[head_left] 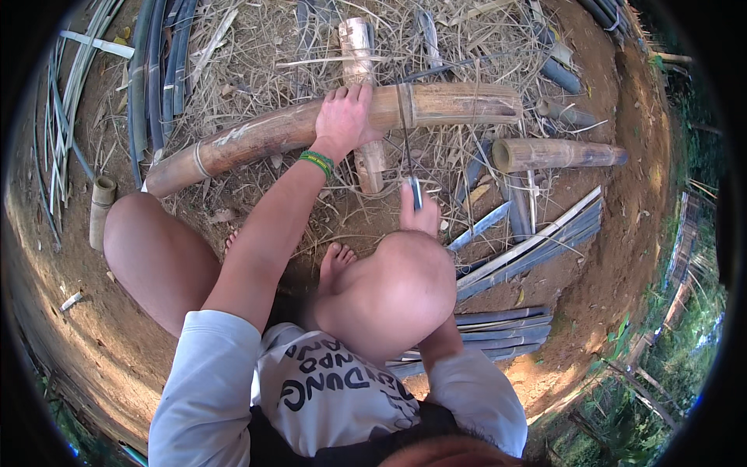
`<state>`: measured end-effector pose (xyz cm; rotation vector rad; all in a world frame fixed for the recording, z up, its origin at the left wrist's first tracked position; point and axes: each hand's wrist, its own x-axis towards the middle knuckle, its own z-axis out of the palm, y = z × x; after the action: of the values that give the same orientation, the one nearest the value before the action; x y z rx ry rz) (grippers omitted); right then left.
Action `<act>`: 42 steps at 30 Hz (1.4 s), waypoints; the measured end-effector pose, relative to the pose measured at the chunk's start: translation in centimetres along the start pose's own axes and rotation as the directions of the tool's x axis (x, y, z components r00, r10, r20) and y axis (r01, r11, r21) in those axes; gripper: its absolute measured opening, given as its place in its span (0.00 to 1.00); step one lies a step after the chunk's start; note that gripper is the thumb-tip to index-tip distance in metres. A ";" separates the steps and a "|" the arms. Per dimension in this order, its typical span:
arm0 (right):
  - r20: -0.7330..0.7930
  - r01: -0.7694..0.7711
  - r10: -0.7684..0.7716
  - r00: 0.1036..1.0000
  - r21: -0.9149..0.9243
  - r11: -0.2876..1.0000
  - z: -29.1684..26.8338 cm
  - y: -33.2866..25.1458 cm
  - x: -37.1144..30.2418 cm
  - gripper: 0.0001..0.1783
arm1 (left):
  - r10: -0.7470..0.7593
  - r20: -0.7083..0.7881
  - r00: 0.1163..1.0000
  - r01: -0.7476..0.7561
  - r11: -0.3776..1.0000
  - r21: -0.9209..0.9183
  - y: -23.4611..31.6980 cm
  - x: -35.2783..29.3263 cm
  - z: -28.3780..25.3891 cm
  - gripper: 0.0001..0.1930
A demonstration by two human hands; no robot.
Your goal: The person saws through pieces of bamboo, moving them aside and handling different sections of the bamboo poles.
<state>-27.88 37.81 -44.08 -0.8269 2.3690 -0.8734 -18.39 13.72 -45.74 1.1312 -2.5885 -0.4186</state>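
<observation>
A thick brown bamboo pole (459,104) lies crosswise in front of me, over a shorter bamboo piece (357,50) that runs away from me. With fingers curled over its top, my left hand (342,121) grips the pole just above that crossing. My right hand (421,216) is closed round the dark handle of a handsaw (407,140), partly hidden behind my right knee. The thin blade, seen nearly edge-on, stretches away from me across the pole, right of my left hand. How deep it sits in the bamboo I cannot tell.
A cut bamboo tube (556,154) lies at the right. Split bamboo strips (537,243) are bundled nearer me, with more dark strips (159,70) at the far left. Dry shavings (257,54) cover the ground. A short bamboo tube (102,206) stands beside my left knee.
</observation>
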 end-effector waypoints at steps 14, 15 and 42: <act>0.019 0.009 -0.008 1.000 -0.037 0.999 0.9 -4.3 4.3 0.31 | -0.016 -0.007 1.000 0.016 1.000 -0.006 0.4 0.5 0.0 0.46; -0.003 0.068 -0.068 0.998 -0.037 0.997 1.9 -5.3 6.5 0.32 | -0.021 0.036 0.999 0.021 1.000 -0.012 0.3 0.9 -0.5 0.46; -0.058 0.103 -0.109 0.992 -0.087 0.991 2.4 -5.7 6.5 0.30 | -0.008 0.013 1.000 0.008 1.000 -0.001 0.0 1.0 -0.4 0.48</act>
<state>-28.90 28.97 -43.18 -0.9801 2.4488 -0.8582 -18.93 12.93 -45.21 1.1421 -2.5957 -0.4306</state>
